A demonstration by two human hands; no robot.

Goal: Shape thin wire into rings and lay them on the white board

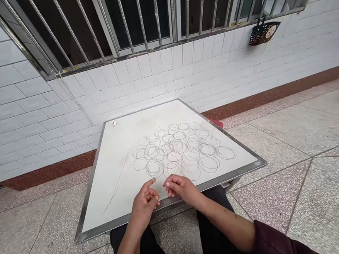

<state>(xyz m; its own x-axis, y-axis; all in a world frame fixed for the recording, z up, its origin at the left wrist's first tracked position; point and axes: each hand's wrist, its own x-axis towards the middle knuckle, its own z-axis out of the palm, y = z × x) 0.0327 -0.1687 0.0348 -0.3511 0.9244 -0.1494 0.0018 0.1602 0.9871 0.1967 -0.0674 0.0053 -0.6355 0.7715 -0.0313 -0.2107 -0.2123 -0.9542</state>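
My left hand is above the table's near edge, its thumb and a finger pinching one end of a thin wire. Just to the right, my right hand pinches the same wire, so a short straight stretch shows between the two hands. Beyond my hands lie many thin wire rings, overlapping in a loose spread over the middle and right of the white tabletop. To the left, a few straight thin wires lie crossing each other.
A metal strip edges the table. A small white and red object sits at its far left corner. Behind stands a white tiled wall with a barred window. A dark basket hangs at the right.
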